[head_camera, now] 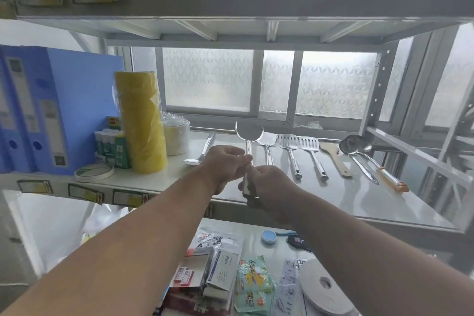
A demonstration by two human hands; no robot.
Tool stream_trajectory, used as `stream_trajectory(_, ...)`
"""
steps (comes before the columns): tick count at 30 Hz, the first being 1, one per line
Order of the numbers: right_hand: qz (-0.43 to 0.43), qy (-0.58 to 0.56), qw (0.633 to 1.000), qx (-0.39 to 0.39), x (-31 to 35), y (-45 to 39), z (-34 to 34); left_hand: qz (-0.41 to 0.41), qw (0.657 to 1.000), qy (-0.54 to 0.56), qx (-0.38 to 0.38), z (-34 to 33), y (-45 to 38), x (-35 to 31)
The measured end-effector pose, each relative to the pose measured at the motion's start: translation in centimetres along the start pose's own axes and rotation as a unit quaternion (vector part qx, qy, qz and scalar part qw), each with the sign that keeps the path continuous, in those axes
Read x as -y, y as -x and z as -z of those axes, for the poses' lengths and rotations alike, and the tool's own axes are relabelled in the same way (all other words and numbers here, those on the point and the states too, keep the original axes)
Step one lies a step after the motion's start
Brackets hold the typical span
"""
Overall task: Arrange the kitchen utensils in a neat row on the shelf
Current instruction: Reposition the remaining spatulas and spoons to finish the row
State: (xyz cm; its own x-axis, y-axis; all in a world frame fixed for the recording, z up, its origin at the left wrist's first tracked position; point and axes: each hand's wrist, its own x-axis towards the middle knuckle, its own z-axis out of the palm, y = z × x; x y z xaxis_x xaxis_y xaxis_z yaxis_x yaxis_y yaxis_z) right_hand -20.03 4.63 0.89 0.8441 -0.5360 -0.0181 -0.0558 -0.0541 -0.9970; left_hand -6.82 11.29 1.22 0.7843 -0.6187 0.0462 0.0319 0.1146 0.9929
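Both hands hold one steel utensil (249,133) with a curved half-moon head, lifted just above the shelf (346,200). My left hand (225,167) pinches its shaft. My right hand (269,185) grips the handle's lower end. On the shelf to the right lie, side by side, a steel turner (268,141), two slotted turners (289,143) (310,146), a wooden spatula (333,156) and two ladles (357,146). A steel spoon (202,154) lies to the left, head toward me.
Blue binders (38,110), a yellow tape stack (142,123), clear tape rolls (177,136), glue sticks (109,141) and a flat tape ring (93,172) fill the shelf's left part. The shelf below holds packets and a white roll (325,287). A shelf board (230,0) runs overhead.
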Motion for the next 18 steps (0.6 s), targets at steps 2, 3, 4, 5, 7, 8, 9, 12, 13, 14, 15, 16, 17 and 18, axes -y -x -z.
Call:
stream_trajectory(2, -0.008, 0.016, 1.0, -0.003, -0.3, 0.0, 0.0, 0.017, 1.0, -0.005, -0.013, 0.0, -0.2, 0.6)
stream_trajectory(3, -0.01, 0.041, 0.999, -0.008, -0.6, -0.2, 0.0, 0.022, 1.0, -0.01, -0.016, -0.2, -0.2, 0.8)
stream_trajectory(4, -0.006, 0.07, 0.997, -0.012, -0.7, -0.4, 0.0, 0.028, 0.999, -0.02, -0.02, -0.3, -0.2, 1.0)
stream_trajectory(5, 0.001, 0.09, 0.996, -0.015, -0.8, -0.5, 0.0, 0.033, 0.999, -0.034, -0.025, -0.3, -0.2, 1.1)
stream_trajectory(7, 0.009, 0.082, 0.996, -0.029, -0.9, -0.6, -0.1, 0.044, 0.997, -0.051, -0.035, -0.3, -0.3, 1.3)
stream_trajectory(8, 0.016, 0.08, 0.996, -0.031, -0.9, -0.7, -0.1, 0.053, 0.997, -0.052, -0.037, -0.2, -0.3, 1.2)
stream_trajectory(9, 0.025, 0.09, 0.995, -0.034, -0.9, -1.0, 0.0, 0.06, 0.996, -0.056, -0.038, -0.1, -0.3, 1.2)
stream_trajectory(12, 0.052, 0.134, 0.989, -0.03, -0.9, -1.1, 0.4, 0.074, 0.994, -0.066, -0.044, 0.1, -0.6, 1.1)
stream_trajectory(13, 0.06, 0.15, 0.986, -0.028, -0.9, -1.0, 0.5, 0.077, 0.993, -0.072, -0.049, 0.0, -0.6, 0.9)
stream_trajectory(14, 0.07, 0.169, 0.983, -0.027, -0.7, -0.8, 0.6, 0.071, 0.992, -0.091, -0.053, 0.1, -0.6, 0.7)
stream_trajectory(15, 0.082, 0.194, 0.977, -0.023, -0.7, -0.6, 0.8, 0.06, 0.988, -0.134, -0.054, 0.2, -0.9, 0.7)
stream_trajectory(16, 0.093, 0.222, 0.97, -0.015, -0.6, -0.3, 1.0, 0.048, 0.981, -0.18, -0.054, 0.3, -0.9, 0.5)
stream_trajectory(17, 0.106, 0.244, 0.964, 0.002, -0.4, 0.0, 1.1, 0.039, 0.974, -0.214, -0.06, 0.4, -1.0, 0.5)
stream_trajectory(18, 0.122, 0.275, 0.953, 0.023, -0.4, 0.2, 1.2, 0.035, 0.969, -0.234, -0.07, 0.6, -1.1, 0.6)
